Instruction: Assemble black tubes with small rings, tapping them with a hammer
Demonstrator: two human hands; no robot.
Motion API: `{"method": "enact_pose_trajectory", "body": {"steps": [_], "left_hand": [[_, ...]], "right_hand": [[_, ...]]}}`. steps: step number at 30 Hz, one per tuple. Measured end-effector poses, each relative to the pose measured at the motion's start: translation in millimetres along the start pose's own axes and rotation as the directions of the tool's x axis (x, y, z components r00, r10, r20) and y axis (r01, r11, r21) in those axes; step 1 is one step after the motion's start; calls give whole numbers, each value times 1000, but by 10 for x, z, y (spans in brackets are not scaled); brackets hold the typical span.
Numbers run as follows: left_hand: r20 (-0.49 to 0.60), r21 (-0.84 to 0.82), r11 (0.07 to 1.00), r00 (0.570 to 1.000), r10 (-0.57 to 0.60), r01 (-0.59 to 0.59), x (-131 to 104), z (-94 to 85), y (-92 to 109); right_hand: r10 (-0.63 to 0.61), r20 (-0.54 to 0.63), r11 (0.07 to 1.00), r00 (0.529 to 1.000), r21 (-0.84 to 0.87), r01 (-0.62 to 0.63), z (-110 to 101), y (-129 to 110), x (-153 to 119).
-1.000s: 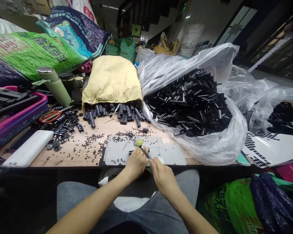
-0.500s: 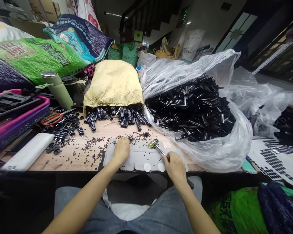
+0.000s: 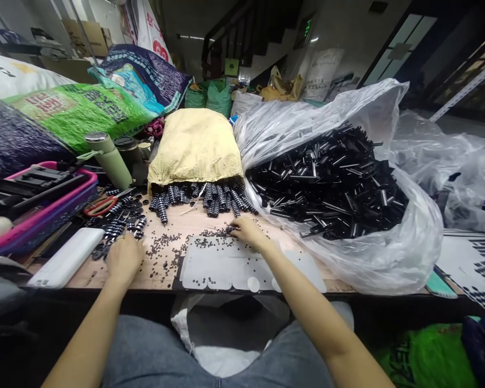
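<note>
My left hand [image 3: 125,258] reaches down at the pile of black ribbed pieces [image 3: 113,229] on the left of the table. Its back faces me and its fingertips are hidden, so I cannot tell what is in them. My right hand [image 3: 248,233] is stretched past the far edge of a grey-white flat plate [image 3: 214,261], its fingers closed on a small black ribbed piece [image 3: 229,229]. Many tiny black rings [image 3: 161,245] lie scattered on the wood and on the plate. No hammer shows now.
A yellow sack [image 3: 198,145] spills black ribbed pieces at the back. To the right, a clear plastic bag [image 3: 416,258] holds black plastic parts. On the left are a white box-like object [image 3: 67,258], red-handled scissors [image 3: 101,206], a pink-rimmed basket [image 3: 78,202] and a green flask [image 3: 109,161].
My left hand has moved left from the plate to the pile. My right hand has let go of the small hammer and moved forward and left to the small black piece. The view has shifted slightly.
</note>
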State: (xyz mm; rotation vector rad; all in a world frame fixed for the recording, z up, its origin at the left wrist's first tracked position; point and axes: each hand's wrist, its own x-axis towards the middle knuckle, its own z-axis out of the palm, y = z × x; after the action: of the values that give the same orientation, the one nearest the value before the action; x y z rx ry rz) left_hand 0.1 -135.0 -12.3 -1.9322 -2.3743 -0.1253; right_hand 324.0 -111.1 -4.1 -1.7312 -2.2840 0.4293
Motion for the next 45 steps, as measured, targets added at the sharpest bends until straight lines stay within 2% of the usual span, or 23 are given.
{"method": "enact_pose_trajectory", "body": {"steps": [2, 4, 7, 9, 12, 14, 18, 21, 23, 24, 26, 28, 29, 31, 33, 35, 37, 39, 42, 43, 45], "left_hand": [[-109, -48, 999, 994, -19, 14, 120, -37, 80], [-138, -120, 993, 990, -33, 16, 287, -79, 240], [37, -196, 978, 997, -71, 77, 542, -102, 518], [153, -207, 971, 984, -87, 118, 648, -70, 658], [184, -211, 969, 979, -88, 127, 673, -7, 731], [125, -217, 972, 990, -61, 87, 613, -33, 698], [-70, -290, 951, 994, 89, -106, 338, -343, 634], [2, -436, 871, 968, 251, -225, 18, -566, 768], [58, -546, 781, 916, 398, -305, -196, -563, 936], [47, -592, 729, 888, 457, -344, -286, -513, 1026], [-62, -664, 617, 854, 516, -422, -416, -360, 1189], [-156, -736, 524, 861, 484, -429, -483, -210, 1313], [-156, -782, 487, 879, 451, -389, -501, -158, 1360], [-76, -880, 404, 914, 398, -249, -526, -112, 1438], [8, -946, 303, 924, 381, -116, -554, -123, 1502], [56, -979, 201, 917, 395, -26, -590, -147, 1554], [103, -991, 121, 903, 416, 57, -626, -157, 1583], [148, -989, 59, 889, 433, 136, -652, -157, 1580], [228, -968, 3, 873, 432, 251, -670, -179, 1545], [269, -952, -15, 863, 428, 305, -674, -199, 1539], [364, -902, -49, 816, 448, 429, -685, -253, 1552]], "right_hand": [[-46, 29, 998, 999, 50, 45, 160, -289, 130], [-72, 48, 994, 996, 88, 67, 320, -607, 239], [-101, 33, 989, 994, 116, 96, 461, -966, 300], [-117, 10, 987, 993, 115, 115, 452, -1025, 244], [-87, -31, 992, 996, 85, 89, 270, -797, 55], [5, -97, 1000, 995, 25, -3, 55, -487, -81], [235, -279, 955, 931, -115, -275, -403, 235, -247], [302, -302, 911, 904, -188, -367, -583, 637, -285], [298, -275, 905, 914, -223, -362, -609, 774, -302], [283, -264, 908, 922, -235, -346, -602, 798, -317], [236, -258, 920, 937, -252, -301, -561, 757, -374], [173, -265, 935, 949, -259, -242, -491, 616, -473], [141, -266, 942, 954, -259, -212, -448, 522, -531], [89, -269, 954, 959, -255, -160, -356, 333, -641], [74, -292, 957, 954, -249, -151, -284, 211, -698], [126, -357, 948, 925, -231, -218, -260, 208, -673], [213, -410, 934, 887, -180, -308, -292, 307, -586], [270, -418, 929, 867, -124, -349, -358, 425, -499], [245, -417, 948, 875, -84, -306, -407, 435, -495], [229, -432, 957, 872, -66, -283, -386, 373, -538], [182, -474, 981, 862, 23, -195, -281, 174, -675]]}}
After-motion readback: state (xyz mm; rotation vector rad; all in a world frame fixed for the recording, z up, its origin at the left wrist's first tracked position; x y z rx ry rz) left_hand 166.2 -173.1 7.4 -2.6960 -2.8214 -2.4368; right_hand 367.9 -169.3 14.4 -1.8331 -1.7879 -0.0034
